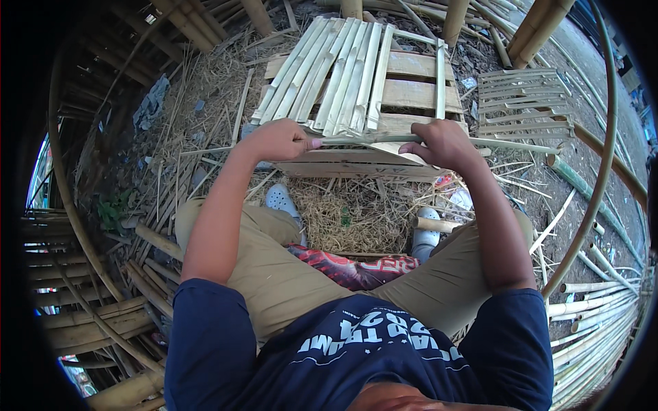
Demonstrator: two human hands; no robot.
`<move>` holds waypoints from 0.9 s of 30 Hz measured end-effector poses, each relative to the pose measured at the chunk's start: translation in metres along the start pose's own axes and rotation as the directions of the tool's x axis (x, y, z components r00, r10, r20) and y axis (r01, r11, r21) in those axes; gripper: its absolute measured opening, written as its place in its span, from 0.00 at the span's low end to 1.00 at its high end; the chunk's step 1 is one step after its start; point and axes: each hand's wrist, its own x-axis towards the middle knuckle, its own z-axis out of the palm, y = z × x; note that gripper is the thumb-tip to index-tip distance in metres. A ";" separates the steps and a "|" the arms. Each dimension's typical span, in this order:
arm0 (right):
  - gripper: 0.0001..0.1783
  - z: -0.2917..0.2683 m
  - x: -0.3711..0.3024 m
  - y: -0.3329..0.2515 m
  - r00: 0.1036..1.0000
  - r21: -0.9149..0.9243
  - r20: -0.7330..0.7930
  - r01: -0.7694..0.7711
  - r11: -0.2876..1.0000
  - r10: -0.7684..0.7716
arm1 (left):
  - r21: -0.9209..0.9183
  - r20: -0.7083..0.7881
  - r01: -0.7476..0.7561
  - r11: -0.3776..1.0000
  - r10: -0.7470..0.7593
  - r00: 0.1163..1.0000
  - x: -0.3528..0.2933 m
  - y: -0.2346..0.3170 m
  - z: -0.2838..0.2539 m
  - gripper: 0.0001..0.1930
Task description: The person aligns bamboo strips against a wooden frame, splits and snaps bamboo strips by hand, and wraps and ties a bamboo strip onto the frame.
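Observation:
A long, thin bamboo strip (pixel 356 140) runs sideways along the near edge of a slatted bamboo panel (pixel 336 75). My left hand (pixel 279 140) is closed around it at the panel's near left corner. Further right, my right hand (pixel 442 142) grips the same strip, thumb bent inward. Beyond each hand an end of the strip sticks out. Several pale split slats lie side by side in the panel, with a gap before the single slat at its right side. The panel rests on a low wooden crate (pixel 411 92) of planks.
At the right lies another slatted bamboo piece (pixel 524 103). A green bamboo pole (pixel 582 179) and a pile of bamboo poles (pixel 596 322) are on the right-hand ground. Upright bamboo posts (pixel 538 31) stand behind the crate. Straw and shavings (pixel 353 216) cover the ground between my feet.

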 end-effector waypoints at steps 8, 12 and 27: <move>0.37 0.020 -0.001 0.026 0.932 -0.170 -0.361 -0.056 0.984 -0.010 | 0.137 -0.381 -0.181 0.974 0.221 0.898 0.002 0.009 0.038 0.29; 0.38 0.014 0.004 0.023 0.898 -0.255 -0.440 -0.102 0.962 -0.022 | 0.274 -0.604 -0.086 0.958 0.241 0.760 0.006 0.005 0.053 0.27; 0.35 0.013 0.011 0.028 0.819 -0.349 -0.571 -0.188 0.918 -0.049 | 0.296 -0.766 0.101 0.950 0.173 0.619 0.006 0.028 0.046 0.28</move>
